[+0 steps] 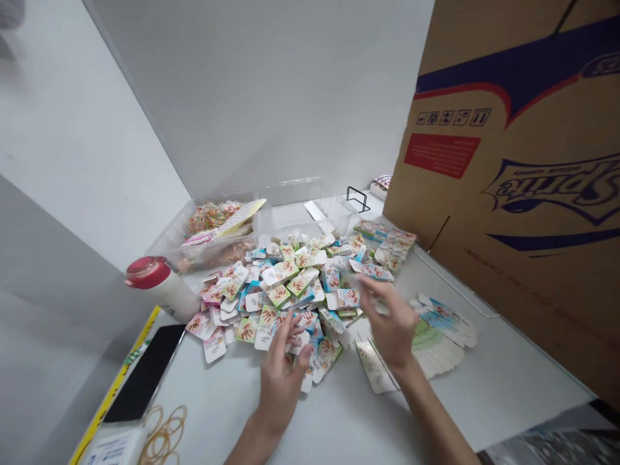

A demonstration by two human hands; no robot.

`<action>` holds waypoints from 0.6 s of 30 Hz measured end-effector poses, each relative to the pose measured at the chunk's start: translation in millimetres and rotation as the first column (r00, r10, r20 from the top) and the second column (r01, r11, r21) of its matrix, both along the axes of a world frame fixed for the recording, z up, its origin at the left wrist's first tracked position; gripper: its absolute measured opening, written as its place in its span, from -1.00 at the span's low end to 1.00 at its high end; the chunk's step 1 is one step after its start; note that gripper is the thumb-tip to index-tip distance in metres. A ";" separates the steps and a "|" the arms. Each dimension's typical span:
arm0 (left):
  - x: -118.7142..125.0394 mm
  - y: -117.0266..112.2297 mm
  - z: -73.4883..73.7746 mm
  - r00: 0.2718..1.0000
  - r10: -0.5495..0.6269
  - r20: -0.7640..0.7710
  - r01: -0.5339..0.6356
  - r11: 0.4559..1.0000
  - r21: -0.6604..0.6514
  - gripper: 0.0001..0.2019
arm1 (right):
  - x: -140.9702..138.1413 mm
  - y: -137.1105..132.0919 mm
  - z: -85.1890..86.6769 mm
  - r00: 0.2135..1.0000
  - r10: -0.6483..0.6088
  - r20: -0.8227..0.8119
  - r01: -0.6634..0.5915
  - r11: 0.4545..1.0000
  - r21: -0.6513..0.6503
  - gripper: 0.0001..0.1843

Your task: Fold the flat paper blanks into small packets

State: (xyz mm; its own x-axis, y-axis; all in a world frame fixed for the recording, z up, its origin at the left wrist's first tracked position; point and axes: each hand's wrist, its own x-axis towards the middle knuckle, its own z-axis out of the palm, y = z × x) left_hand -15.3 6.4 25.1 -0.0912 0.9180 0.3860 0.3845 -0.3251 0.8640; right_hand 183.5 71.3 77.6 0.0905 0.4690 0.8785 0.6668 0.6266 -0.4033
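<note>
A heap of small flat printed sachets in green, blue, pink and white covers the middle of the white table. My left hand rests at the heap's near edge, fingers apart, touching sachets and holding none. My right hand hangs over the heap's right side, pinching a small pale sachet blurred by motion. Below that hand lie a fanned stack of flat sachet strips and a long pale strip.
A clear plastic box of colourful sachets stands behind the heap, beside a red-capped white bottle. A black phone and rubber bands lie near left. A large Sprite cardboard sheet walls the right side.
</note>
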 end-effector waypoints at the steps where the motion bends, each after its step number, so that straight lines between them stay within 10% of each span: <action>1: 0.4 -1.3 -1.3 0.998 -0.047 0.048 0.049 0.998 -0.027 -0.41 | -14.8 -7.2 -1.1 0.988 0.155 0.010 -0.155 0.988 -0.001 -0.62; 5: 0.3 -1.6 -2.5 0.971 -0.152 0.182 0.167 0.984 -0.067 -0.33 | -53.5 -30.3 -9.9 0.801 0.598 -0.026 -0.596 0.794 -0.119 -0.52; 9: -1.1 -0.4 2.7 0.979 -0.056 0.195 0.091 0.980 -0.179 -0.43 | -57.3 -35.3 -12.9 0.685 0.718 -0.119 -0.715 0.632 -0.300 -0.52; 18: -9.6 -3.8 -6.1 0.979 -0.079 0.188 0.107 0.984 -0.142 -0.22 | -48.3 -23.2 -15.6 0.702 0.686 -0.189 -0.697 0.609 -0.379 -0.57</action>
State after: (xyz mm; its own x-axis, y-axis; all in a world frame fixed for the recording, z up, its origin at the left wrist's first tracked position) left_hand -24.9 2.6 19.0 -0.0580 0.9720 0.2278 0.1913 -0.2131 0.9581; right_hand 135.2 48.1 61.9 -0.3907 0.6970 0.6013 0.0902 0.6791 -0.7285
